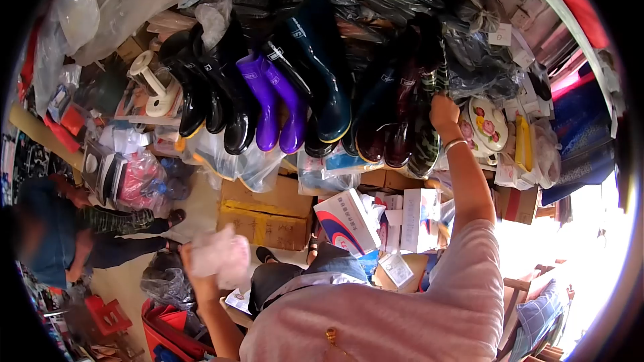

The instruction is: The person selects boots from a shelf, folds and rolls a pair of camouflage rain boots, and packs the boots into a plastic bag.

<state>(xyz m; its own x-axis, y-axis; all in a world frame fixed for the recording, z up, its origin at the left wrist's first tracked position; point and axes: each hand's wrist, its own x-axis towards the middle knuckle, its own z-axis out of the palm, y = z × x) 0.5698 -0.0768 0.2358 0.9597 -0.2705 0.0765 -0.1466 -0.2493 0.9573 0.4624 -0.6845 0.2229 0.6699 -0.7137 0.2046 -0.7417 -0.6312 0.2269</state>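
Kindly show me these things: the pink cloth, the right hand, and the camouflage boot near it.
Pink cloth [225, 255]: head view, on its blurred middle.
Right hand [444, 113]: head view, on its back.
Camouflage boot [424, 154]: head view, on its foot.

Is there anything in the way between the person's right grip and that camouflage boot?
Nothing visible is. The right grip is right up at the camouflage boot and seems to touch it. The dark red boots are on the boot's left, and the flowered pot is right of the hand, so neither blocks it.
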